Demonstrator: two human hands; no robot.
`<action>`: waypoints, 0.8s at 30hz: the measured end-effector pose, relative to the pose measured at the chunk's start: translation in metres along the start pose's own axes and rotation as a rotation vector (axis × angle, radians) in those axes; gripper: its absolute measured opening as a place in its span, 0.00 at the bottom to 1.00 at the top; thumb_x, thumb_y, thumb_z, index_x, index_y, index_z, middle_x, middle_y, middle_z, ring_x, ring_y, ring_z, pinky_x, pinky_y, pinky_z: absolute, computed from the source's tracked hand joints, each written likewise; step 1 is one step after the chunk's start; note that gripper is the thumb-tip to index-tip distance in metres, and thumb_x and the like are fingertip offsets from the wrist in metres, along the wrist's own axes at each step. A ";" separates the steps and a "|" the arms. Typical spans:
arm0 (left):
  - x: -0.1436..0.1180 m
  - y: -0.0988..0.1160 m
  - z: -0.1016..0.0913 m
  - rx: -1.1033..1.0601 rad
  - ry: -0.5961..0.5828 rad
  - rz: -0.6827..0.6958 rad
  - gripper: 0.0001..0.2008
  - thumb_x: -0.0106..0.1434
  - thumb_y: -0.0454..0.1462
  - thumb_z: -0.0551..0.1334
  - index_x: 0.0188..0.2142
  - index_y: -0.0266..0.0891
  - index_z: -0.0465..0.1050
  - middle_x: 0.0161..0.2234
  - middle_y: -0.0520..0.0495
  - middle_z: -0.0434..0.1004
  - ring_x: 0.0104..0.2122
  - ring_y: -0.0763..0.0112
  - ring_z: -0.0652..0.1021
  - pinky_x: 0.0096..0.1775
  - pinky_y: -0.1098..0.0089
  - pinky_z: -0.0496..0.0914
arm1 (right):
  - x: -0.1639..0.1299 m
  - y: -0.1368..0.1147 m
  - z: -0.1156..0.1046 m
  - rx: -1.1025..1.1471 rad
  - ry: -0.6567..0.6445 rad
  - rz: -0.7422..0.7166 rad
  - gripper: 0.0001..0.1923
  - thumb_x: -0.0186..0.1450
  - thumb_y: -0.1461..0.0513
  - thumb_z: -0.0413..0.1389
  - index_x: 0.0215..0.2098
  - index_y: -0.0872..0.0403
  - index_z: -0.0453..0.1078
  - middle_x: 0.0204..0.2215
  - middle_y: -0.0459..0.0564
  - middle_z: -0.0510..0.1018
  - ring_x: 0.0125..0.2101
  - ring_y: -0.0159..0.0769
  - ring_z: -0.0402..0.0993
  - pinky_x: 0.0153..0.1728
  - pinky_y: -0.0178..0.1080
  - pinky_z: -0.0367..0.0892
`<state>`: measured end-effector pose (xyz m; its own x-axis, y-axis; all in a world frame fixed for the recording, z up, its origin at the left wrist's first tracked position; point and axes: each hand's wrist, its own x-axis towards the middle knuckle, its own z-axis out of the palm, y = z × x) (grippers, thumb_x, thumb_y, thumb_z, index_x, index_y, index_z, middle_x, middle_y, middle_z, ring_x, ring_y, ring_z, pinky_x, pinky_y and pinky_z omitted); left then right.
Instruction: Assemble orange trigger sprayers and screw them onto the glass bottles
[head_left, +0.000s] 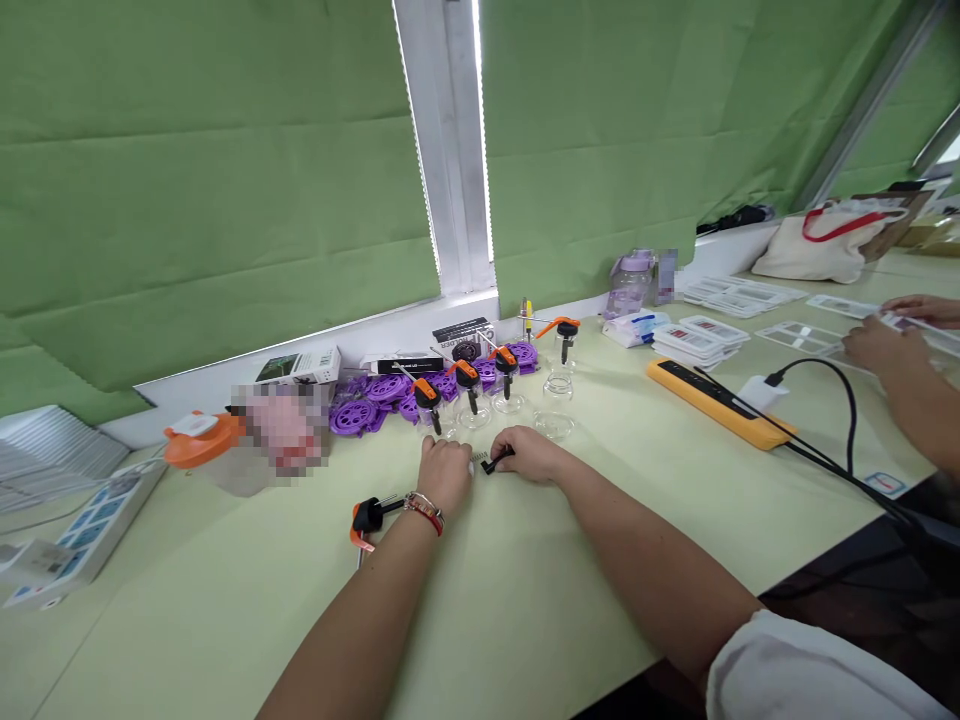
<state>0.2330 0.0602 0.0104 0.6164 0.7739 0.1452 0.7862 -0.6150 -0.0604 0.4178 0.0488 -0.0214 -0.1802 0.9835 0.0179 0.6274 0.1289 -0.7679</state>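
- The bench point(525, 600) is pale green, set against a window wall hung with green blinds point(210, 180).
- The left hand point(445, 474) rests on the bench with fingers curled, touching a small coiled spring point(480, 457).
- The right hand point(529, 453) pinches a small black part point(495, 463) beside the spring.
- Behind them stand clear jars with orange-black tops point(469, 395) and purple wheels point(367, 405).
- A yellow power strip point(712, 400) lies to the right; another person's hands point(885, 345) work beyond it.
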 end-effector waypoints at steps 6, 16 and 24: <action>0.004 0.002 -0.003 0.035 0.007 0.069 0.11 0.57 0.27 0.53 0.31 0.34 0.74 0.27 0.40 0.77 0.33 0.60 0.76 0.44 0.59 0.57 | 0.002 0.002 0.012 0.072 0.047 -0.036 0.21 0.46 0.68 0.64 0.39 0.55 0.71 0.34 0.47 0.74 0.34 0.34 0.70 0.36 0.35 0.65; 0.015 0.004 -0.008 0.039 0.010 0.196 0.08 0.58 0.29 0.55 0.31 0.35 0.73 0.28 0.42 0.77 0.32 0.62 0.76 0.45 0.59 0.58 | 0.005 -0.003 0.020 0.144 0.050 -0.130 0.15 0.47 0.70 0.60 0.34 0.55 0.67 0.29 0.42 0.68 0.29 0.30 0.63 0.32 0.34 0.61; 0.018 0.001 -0.016 0.038 0.042 0.302 0.10 0.59 0.28 0.54 0.32 0.38 0.73 0.29 0.45 0.75 0.34 0.63 0.74 0.47 0.58 0.56 | 0.005 -0.004 0.017 0.127 0.033 -0.143 0.13 0.47 0.69 0.60 0.31 0.56 0.66 0.28 0.42 0.68 0.29 0.30 0.63 0.32 0.34 0.60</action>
<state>0.2443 0.0715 0.0284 0.8207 0.5499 0.1553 0.5695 -0.8092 -0.1441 0.4015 0.0510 -0.0295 -0.2338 0.9603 0.1520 0.4961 0.2523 -0.8308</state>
